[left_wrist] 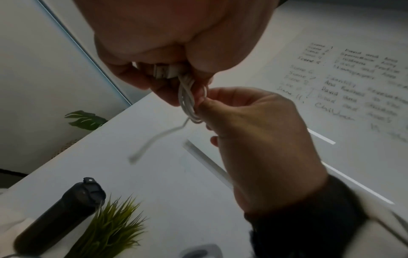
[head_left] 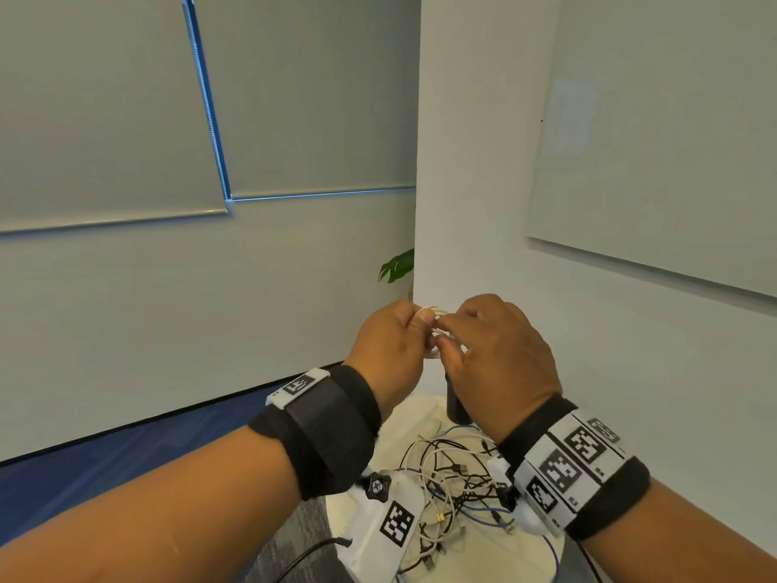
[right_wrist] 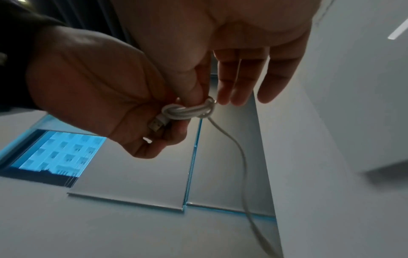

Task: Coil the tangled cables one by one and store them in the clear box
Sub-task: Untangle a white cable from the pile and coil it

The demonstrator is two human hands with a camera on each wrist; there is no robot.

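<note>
- Left hand (head_left: pixel 389 347): gripping the white USB cable (right_wrist: pixel 187 110) coil, fingers curled.
- Right hand (head_left: pixel 500 351): pinching the coil's wrap; remaining fingers (right_wrist: pixel 238 78) extending straight.
- Tangled cables (head_left: pixel 454 486): lying below.

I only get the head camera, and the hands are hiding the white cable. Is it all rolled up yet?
Observer: Not quite. The right wrist view shows the white cable coiled into a small bundle, with a loose tail hanging below it.
Operator: Who's got the plug?
Observer: The left hand grips the USB plug against the bundle.
Operator: And the other hand?
Observer: In the left wrist view, the right hand pinches the coil between thumb and forefinger.
</note>
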